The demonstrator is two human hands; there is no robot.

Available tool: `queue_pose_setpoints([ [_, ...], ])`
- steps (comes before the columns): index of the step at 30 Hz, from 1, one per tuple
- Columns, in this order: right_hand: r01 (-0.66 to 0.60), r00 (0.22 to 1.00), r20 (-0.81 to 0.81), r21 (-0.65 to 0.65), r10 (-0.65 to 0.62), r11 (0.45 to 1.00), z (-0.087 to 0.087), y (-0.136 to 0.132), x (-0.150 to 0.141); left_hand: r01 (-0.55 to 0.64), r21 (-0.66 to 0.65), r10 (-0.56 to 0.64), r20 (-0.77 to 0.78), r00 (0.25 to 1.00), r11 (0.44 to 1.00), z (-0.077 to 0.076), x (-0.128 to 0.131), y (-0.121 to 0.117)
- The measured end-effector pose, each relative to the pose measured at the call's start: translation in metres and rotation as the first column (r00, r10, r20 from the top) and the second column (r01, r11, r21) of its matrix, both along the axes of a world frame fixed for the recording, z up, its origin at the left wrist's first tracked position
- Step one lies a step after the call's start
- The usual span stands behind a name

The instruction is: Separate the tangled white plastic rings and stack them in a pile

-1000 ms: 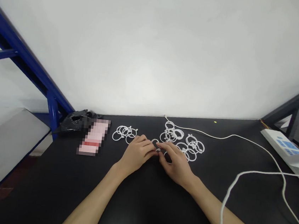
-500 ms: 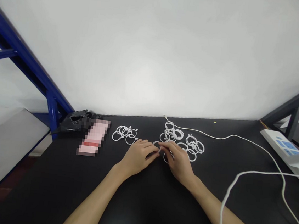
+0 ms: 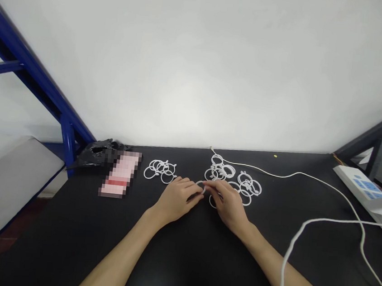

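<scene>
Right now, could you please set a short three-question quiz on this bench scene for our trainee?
1. True or false: both hands meet at one white ring.
2. Which pile of rings is bigger: the left pile or the right pile?
3. What lies at the table's right edge: A) power strip, B) kettle, C) drill?

Key:
1. True: the left hand and right hand pinch it together.
2. The right pile.
3. A, the power strip.

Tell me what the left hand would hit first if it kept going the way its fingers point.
The left hand points right, at the white ring pinched between both hands; just past it are the right hand's fingers.
</scene>
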State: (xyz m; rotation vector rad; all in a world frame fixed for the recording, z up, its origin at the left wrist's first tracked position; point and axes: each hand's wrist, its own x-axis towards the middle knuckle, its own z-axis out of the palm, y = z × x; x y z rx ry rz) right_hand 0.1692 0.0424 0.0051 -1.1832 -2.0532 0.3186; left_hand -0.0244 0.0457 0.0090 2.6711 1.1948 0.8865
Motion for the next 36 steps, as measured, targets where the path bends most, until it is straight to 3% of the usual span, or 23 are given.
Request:
queue_pose_setpoints([
  [5,0.11,0.969,0.207,0.138,-0.137,0.984,-0.007,0.006,0.002,-0.233,0.072,0.236,-0.035,0.971,0.97,0.0,-0.008,0.008],
  [12,0.146,0.914,0.351,0.187,-0.204,0.972,-0.011,0.008,0.005,-0.562,0.129,0.577,-0.183,0.796,0.817,0.005,-0.036,0.019],
  [16,0.187,0.901,0.361,0.174,-0.239,0.967,-0.011,0.008,0.005,-0.628,0.132,0.638,-0.259,0.725,0.767,0.009,-0.039,0.017],
  [22,0.164,0.901,0.378,0.16,-0.214,0.973,-0.008,0.007,0.006,-0.648,0.13,0.656,-0.263,0.707,0.751,0.009,-0.036,0.016],
  [25,0.146,0.906,0.377,0.155,-0.195,0.977,-0.008,0.007,0.006,-0.602,0.153,0.621,-0.168,0.765,0.783,0.008,-0.032,0.016],
  [30,0.1,0.932,0.332,0.15,-0.145,0.984,-0.008,0.008,0.007,-0.334,0.171,0.346,-0.045,0.937,0.927,0.004,-0.021,0.014],
  [36,-0.067,0.981,0.195,0.217,0.024,0.974,0.0,0.003,0.001,-0.048,0.186,0.053,-0.025,0.998,0.981,-0.004,-0.011,0.011],
])
